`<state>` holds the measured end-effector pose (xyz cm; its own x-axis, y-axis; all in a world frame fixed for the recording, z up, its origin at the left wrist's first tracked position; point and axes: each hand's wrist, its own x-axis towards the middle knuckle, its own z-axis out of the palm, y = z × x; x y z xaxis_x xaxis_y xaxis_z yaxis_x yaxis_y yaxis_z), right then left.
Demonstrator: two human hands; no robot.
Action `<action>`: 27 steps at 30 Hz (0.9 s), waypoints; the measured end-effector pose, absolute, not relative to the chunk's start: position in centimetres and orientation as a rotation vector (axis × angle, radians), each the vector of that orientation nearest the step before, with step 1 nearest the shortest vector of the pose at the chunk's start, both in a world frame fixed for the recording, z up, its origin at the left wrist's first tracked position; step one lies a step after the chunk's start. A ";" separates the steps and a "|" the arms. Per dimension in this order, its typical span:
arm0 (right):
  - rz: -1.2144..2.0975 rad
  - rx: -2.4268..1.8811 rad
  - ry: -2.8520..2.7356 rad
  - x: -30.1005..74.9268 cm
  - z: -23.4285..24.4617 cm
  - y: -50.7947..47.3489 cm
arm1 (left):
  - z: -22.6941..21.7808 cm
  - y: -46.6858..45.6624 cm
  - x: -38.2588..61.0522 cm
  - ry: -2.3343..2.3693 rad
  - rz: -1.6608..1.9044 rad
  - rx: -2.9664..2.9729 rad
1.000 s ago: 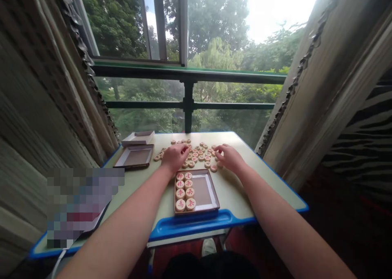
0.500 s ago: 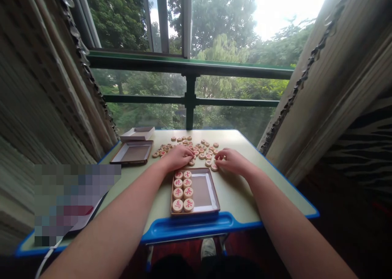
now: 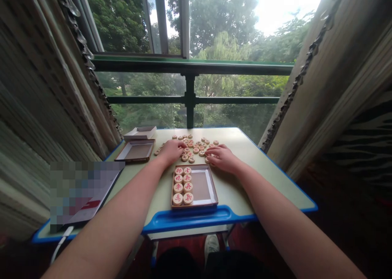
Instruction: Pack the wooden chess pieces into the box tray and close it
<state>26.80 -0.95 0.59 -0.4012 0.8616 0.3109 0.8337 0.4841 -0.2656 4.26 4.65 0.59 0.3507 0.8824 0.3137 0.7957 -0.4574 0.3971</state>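
Note:
Round wooden Chinese chess pieces (image 3: 196, 150) lie loosely spread across the far middle of the table. My left hand (image 3: 172, 151) rests over the left part of this spread, its fingers pointing right and slightly apart, touching pieces. On the right side, my right hand (image 3: 225, 158) reaches in with outstretched fingers over several pieces and hides some of them. I see nothing lifted in either hand. Nearer to me is a shallow box (image 3: 216, 189), with two columns of red-marked pieces (image 3: 188, 187) lying face up along its left side and bare floor on its right.
An open box (image 3: 136, 151) and a pale box part (image 3: 143, 131) sit at the table's back left. A tablet-like device (image 3: 92, 203), partly pixelated, lies at left with a white cable (image 3: 63, 242). Blue edging rims the table (image 3: 266, 189); window railing (image 3: 190, 95) stands behind it.
My right hand has moved left, onto the pieces at the right of the spread. My left hand has shifted a little left, uncovering pieces near the box. The camera view has shifted slightly.

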 end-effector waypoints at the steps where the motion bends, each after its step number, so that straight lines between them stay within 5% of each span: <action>1: 0.077 -1.409 -2.327 26.7 0.5 -0.8 | 0.7 4.7 4.1 1.596 0.715 2.439; 6: 0.005 -1.409 -2.243 26.7 0.2 -0.4 | 1.9 4.4 2.7 1.846 0.578 2.404; 11: 0.035 -1.367 -2.264 26.8 0.2 -0.3 | 2.8 3.5 1.6 1.580 0.342 2.297; 18: 0.017 -1.422 -2.203 26.7 0.3 -0.7 | 4.1 3.2 0.4 1.593 0.634 2.081; 27: 0.153 -1.252 -2.365 26.2 0.9 -1.4 | 2.8 4.1 -0.3 1.941 0.393 2.251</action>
<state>26.22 -1.37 0.90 -0.4818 0.8067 0.3422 0.7558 0.5802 -0.3036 -0.27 4.07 2.77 0.1322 0.9858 0.1032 0.9483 -0.1561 0.2763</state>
